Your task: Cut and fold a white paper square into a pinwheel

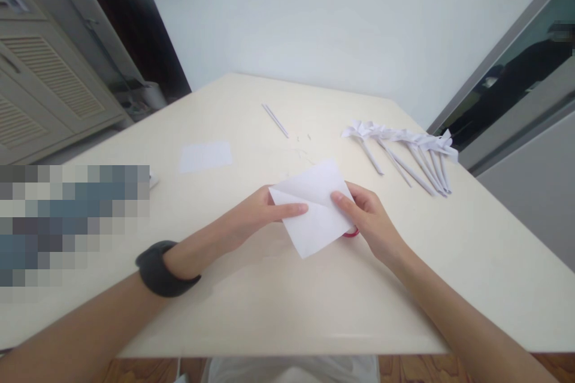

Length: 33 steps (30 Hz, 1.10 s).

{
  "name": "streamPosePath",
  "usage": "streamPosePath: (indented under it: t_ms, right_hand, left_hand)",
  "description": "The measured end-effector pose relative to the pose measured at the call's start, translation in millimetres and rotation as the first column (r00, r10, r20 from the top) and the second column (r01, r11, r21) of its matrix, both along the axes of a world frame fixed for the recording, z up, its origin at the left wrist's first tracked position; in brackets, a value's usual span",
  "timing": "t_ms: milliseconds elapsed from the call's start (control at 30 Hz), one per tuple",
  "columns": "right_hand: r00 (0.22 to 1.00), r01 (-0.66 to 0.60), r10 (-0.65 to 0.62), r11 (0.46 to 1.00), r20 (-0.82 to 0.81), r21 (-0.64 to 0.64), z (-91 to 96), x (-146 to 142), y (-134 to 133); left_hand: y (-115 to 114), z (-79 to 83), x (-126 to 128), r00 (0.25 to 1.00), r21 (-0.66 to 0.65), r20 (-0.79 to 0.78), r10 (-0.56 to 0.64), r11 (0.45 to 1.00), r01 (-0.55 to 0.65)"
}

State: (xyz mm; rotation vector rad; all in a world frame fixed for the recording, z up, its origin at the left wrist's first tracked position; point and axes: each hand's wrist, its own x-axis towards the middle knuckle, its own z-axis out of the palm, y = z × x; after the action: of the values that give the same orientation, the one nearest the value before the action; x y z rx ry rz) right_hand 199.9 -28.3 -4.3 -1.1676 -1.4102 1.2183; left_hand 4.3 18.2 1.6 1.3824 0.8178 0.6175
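Note:
A square white sheet of paper [309, 227], with a crease running across it, is held up over the table between my two hands. My left hand [276, 206] pinches its left side, thumb on top and fingers underneath. On the right side, my right hand [363, 209] grips the paper the same way, its fingers mostly hidden behind. Part of a red, curved thing [351, 232] shows below the paper beside my right hand; the rest of it is covered.
Several rolled paper pieces with folded white tops [404, 140] lie in a row at the right of the table [251, 305]. Two thin paper sticks [275, 121] and tiny scraps lie towards the back. Another white sheet [205, 157] rests at the left. A wall stands behind.

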Motion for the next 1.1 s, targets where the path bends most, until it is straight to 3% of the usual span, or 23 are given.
streamPosePath:
  t_ms: [1100]
  right_hand:
    - [0.999,0.019,-0.018,1.0,-0.038,0.006,-1.3,-0.1,1.0]
  left_hand:
    - [1.0,0.5,-2.7,0.997,-0.106,0.06,0.041,0.994,-0.034]
